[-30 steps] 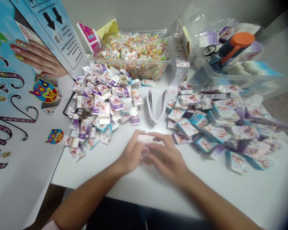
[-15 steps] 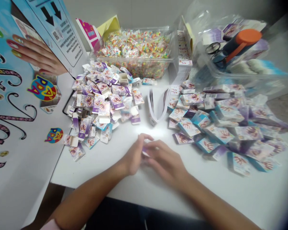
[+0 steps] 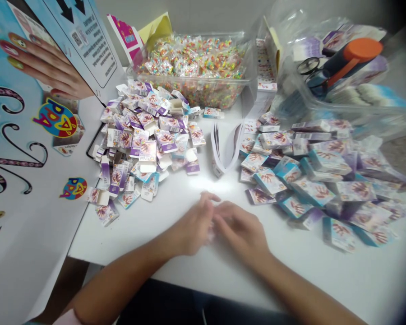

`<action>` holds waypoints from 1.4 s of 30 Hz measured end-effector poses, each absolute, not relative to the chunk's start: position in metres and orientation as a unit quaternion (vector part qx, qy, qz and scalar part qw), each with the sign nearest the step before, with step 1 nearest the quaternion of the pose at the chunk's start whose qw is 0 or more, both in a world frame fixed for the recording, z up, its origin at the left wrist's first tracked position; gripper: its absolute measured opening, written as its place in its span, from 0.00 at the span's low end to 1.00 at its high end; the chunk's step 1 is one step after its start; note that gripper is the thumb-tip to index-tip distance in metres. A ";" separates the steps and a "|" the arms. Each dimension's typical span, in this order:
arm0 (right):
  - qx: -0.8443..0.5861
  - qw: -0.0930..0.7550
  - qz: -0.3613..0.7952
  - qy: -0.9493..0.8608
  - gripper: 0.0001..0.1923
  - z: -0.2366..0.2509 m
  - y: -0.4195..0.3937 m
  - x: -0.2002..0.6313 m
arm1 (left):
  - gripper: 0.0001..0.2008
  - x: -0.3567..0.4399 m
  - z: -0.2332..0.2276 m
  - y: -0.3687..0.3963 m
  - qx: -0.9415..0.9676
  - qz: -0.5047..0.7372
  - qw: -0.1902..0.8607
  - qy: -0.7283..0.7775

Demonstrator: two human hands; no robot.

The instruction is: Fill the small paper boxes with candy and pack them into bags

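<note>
My left hand [image 3: 192, 228] and my right hand [image 3: 242, 232] meet on the white table [image 3: 189, 189], fingertips together. Between them sits a small printed carton [image 3: 211, 234], almost wholly hidden by the fingers. To the left lies a heap of small cartons with open flaps [image 3: 145, 140]. A heap of closed blue and purple cartons [image 3: 311, 176] spreads to the right. Just beyond my hands stands a fanned stack of flat carton blanks [image 3: 225, 149].
A clear tub of colourful packets [image 3: 196, 67] stands at the back. A clear bin with scissors and an orange-topped tool [image 3: 341, 67] is at back right. A large printed cardboard display [image 3: 27, 158] covers the left side. The table's front edge [image 3: 203, 282] runs under my forearms.
The white carton seen at my fingertips a second ago is now tucked between my closed fingers. Both hands have drawn slightly toward me and nearer together.
</note>
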State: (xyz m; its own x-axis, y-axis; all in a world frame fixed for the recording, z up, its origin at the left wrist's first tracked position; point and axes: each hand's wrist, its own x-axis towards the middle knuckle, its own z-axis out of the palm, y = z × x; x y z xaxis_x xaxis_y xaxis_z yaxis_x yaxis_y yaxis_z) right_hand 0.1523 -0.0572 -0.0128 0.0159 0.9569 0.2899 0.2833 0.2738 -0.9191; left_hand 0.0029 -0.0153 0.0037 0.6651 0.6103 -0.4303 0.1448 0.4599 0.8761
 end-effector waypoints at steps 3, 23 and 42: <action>-0.459 0.507 0.299 -0.665 0.07 -0.010 -0.058 0.153 | 0.39 0.000 0.002 -0.015 0.497 0.147 0.758 0.396; -0.575 0.535 0.423 -0.452 0.06 -0.004 -0.052 0.188 | 0.26 -0.006 -0.011 -0.007 0.538 0.278 0.725 0.329; -0.563 0.711 0.226 -0.356 0.05 -0.014 -0.042 0.214 | 0.18 -0.004 -0.010 0.007 0.595 0.337 0.566 0.460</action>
State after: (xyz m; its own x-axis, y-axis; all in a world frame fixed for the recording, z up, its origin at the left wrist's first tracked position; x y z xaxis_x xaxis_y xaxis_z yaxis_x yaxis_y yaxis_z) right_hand 0.2142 -0.0422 -0.0138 0.6452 0.7215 0.2513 0.0799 0.2634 -0.9614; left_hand -0.0044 0.0066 -0.0098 0.3497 0.9291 -0.1199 0.1662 0.0645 0.9840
